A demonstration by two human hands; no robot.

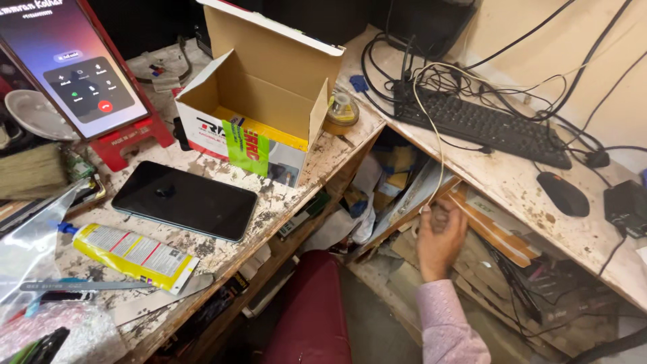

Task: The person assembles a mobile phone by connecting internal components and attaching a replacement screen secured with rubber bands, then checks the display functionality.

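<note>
Only the right hand (439,237) is seen: it is reached into the shelf (431,283) under the tabletop (512,182), with its fingers curled on flat cardboard pieces (495,232) and papers stacked there, but whether something is really gripped cannot be told. The left hand is not shown. On the tabletop above, a black keyboard (482,125) and a mouse (563,193) are placed, and to the left an open cardboard box (269,87), a dark phone (185,200) and a yellow tube (131,255) are laid.
</note>
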